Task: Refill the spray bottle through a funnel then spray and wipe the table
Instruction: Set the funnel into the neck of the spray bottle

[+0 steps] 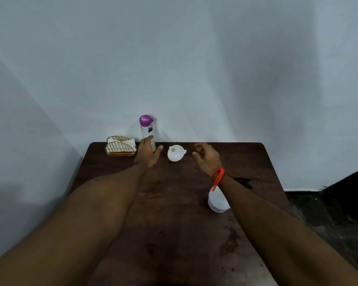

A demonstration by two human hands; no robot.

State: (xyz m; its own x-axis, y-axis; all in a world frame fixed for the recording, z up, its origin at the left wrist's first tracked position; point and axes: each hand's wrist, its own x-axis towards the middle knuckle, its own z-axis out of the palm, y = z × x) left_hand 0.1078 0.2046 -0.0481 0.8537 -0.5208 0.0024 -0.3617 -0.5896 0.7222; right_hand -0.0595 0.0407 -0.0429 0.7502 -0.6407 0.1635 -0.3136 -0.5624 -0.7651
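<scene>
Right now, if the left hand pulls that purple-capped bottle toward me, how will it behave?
The purple-capped bottle is tall and narrow, so a low pull may tip it. It looks like clear plastic, probably light and rigid. The left hand is at its base, so gripping higher may steady it.

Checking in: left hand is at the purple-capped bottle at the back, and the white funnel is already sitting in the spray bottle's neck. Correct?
Not quite. The head view shows the funnel lying loose on the table, between the two hands, not in any bottle. The left hand is indeed at the purple-capped bottle.
</scene>
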